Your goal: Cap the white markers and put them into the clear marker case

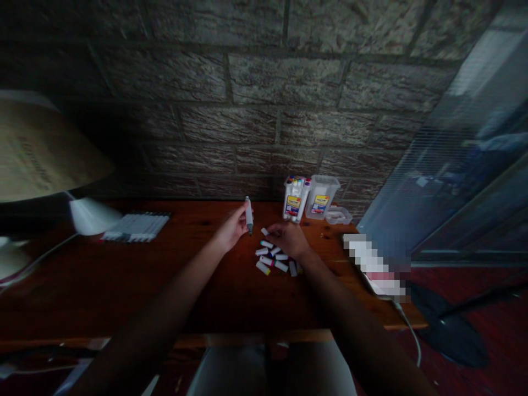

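Observation:
My left hand [236, 224] grips a white marker [249, 214] held nearly upright above the table, its dark tip pointing down and no cap on that end. Just right of it, my right hand [291, 240] pinches a small white marker cap [264, 232] between thumb and fingers. Below and around that hand lies a loose pile of white caps [281, 266] with coloured ends, among them yellow, pink and teal. Part of the pile is hidden under my right hand and forearm.
Behind my right hand stand a clear case full of markers [293, 201] and a clear case [322, 199], beside a clear lid [338, 215]. Leftward lie a row of markers [138, 226] and a lamp [88, 215]. A pixelated white object [373, 267] with a cable sits near the right edge.

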{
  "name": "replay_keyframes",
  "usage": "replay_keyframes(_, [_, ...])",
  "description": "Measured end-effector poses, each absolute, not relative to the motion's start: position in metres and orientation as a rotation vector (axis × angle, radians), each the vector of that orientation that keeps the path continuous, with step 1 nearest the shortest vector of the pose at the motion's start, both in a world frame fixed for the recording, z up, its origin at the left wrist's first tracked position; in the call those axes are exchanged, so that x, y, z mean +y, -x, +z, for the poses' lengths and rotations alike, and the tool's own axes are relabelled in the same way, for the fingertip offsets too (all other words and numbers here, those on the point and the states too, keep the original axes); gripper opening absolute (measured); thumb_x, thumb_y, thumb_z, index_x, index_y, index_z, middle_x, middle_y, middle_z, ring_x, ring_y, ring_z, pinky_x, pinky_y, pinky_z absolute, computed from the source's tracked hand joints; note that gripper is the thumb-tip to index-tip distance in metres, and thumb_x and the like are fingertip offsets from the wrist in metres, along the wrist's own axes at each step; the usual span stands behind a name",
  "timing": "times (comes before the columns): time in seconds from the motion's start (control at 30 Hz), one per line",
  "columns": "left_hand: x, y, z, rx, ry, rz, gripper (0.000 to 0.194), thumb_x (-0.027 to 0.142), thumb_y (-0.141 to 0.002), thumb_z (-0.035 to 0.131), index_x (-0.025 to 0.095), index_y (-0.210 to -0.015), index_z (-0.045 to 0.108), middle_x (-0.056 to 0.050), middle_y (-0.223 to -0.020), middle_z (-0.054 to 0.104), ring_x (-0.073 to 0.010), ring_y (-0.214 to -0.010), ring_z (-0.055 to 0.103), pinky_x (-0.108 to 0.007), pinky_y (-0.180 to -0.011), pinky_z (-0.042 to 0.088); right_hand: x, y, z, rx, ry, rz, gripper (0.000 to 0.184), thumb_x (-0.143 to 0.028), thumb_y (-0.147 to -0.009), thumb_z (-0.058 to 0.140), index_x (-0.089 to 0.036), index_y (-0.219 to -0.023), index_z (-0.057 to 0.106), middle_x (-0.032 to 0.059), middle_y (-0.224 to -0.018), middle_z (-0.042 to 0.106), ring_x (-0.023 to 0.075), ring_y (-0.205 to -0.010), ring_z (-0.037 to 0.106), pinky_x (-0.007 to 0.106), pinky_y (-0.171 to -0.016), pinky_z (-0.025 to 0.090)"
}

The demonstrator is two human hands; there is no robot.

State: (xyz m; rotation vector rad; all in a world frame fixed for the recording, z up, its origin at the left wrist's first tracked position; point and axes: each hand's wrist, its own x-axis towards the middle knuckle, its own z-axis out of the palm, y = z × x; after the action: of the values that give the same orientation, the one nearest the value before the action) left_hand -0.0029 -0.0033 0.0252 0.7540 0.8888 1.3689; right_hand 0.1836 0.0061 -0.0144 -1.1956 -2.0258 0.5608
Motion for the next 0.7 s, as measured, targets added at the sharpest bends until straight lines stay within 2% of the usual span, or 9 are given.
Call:
replay_keyframes(0.2, [-0.001, 0.002, 0.021, 0.881, -0.789, 1.364, 0.04, 0.046, -0.061, 0.081, 0.016, -0.08, 0.063, -0.001, -0.073, 0.063, -0.0092, -0.059, 0.055, -0.022, -0.054, 0.041, 0.007, -0.183, -0.015, -1.978, 1.153, 0.608, 0.012, -0.021, -0.071, 0.073, -0.03, -0.079, 0.074, -0.0002, -0.081, 0.074, 0.0174, -0.07, 0.062, 0.032, -0.072, 0.048])
replay_keyframes(0.37, [0.003, 0.005, 0.019, 0.892, -0.727, 1.37, 0.034, 0.042, -0.065, 0.079, 0.016, -0.081, 0.064, -0.002, -0.072, 0.063, -0.0094, -0.058, 0.055, -0.022, -0.054, 0.043, 0.007, -0.18, -0.009, -1.732, 1.019, 0.875, 0.018, -0.023, -0.069, 0.072, -0.023, -0.087, 0.072, 0.0027, -0.087, 0.073, 0.0161, -0.076, 0.065, 0.032, -0.076, 0.05])
replay_keyframes(0.47, [0.003, 0.007, 0.02, 0.887, -0.643, 1.377, 0.027, 0.038, -0.07, 0.074, 0.016, -0.08, 0.064, -0.001, -0.072, 0.063, -0.0084, -0.055, 0.053, -0.021, -0.054, 0.043, 0.004, -0.179, 0.0, -1.517, 0.863, 1.137, 0.027, -0.025, -0.066, 0.075, -0.02, -0.092, 0.069, 0.0029, -0.087, 0.071, 0.0148, -0.078, 0.065, 0.028, -0.07, 0.051])
replay_keyframes(0.57, [0.003, 0.008, 0.024, 0.884, -0.582, 1.388, 0.021, 0.035, -0.073, 0.069, 0.016, -0.08, 0.063, -0.001, -0.071, 0.063, -0.0085, -0.056, 0.054, -0.021, -0.054, 0.042, -0.002, -0.179, 0.009, -1.383, 0.79, 1.343, 0.027, -0.026, -0.065, 0.077, -0.021, -0.09, 0.069, 0.0012, -0.085, 0.07, 0.0133, -0.074, 0.065, 0.023, -0.06, 0.05])
replay_keyframes(0.7, [0.003, 0.01, 0.027, 0.864, -0.535, 1.403, 0.018, 0.032, -0.073, 0.067, 0.016, -0.08, 0.061, 0.001, -0.071, 0.063, -0.008, -0.055, 0.053, -0.021, -0.053, 0.04, -0.007, -0.179, 0.015, -1.335, 0.717, 1.389, 0.022, -0.023, -0.066, 0.077, -0.023, -0.087, 0.071, -0.001, -0.087, 0.07, 0.0091, -0.069, 0.061, 0.019, -0.056, 0.046])
